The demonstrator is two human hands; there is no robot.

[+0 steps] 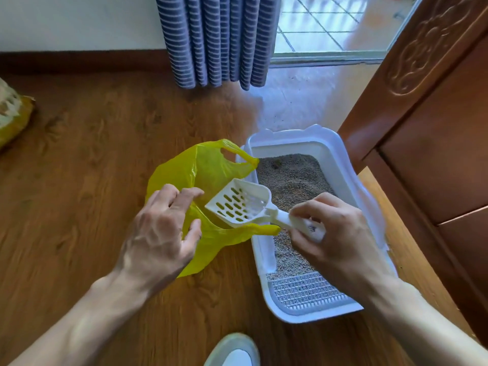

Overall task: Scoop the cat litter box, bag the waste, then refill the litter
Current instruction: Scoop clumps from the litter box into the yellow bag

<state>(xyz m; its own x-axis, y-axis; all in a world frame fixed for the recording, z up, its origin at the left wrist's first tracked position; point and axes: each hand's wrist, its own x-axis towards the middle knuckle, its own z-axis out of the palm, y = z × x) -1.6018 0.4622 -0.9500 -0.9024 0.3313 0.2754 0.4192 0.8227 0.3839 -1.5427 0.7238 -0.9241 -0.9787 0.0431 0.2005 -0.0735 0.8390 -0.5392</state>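
My right hand (335, 233) grips the scoop (240, 204) over the yellow bag (208, 167), beside the litter box (343, 165) on the floor. My left hand (161, 228) pinches the bag's rim; if it slips, I'd expect the mouth to collapse and waste to spill.

The near end of the scoop (241, 204) handle is hidden under the fingers (303, 210) of the right hand (335, 233). Some of the litter (293, 175) is covered behind those fingers too. Part of the yellow bag (208, 167) is hidden under the left hand (161, 228), and the fingertips past its rim cannot be seen well. The sack (13, 114) is cut off by the left edge. The shoe (233, 351) is cut off at the bottom edge.
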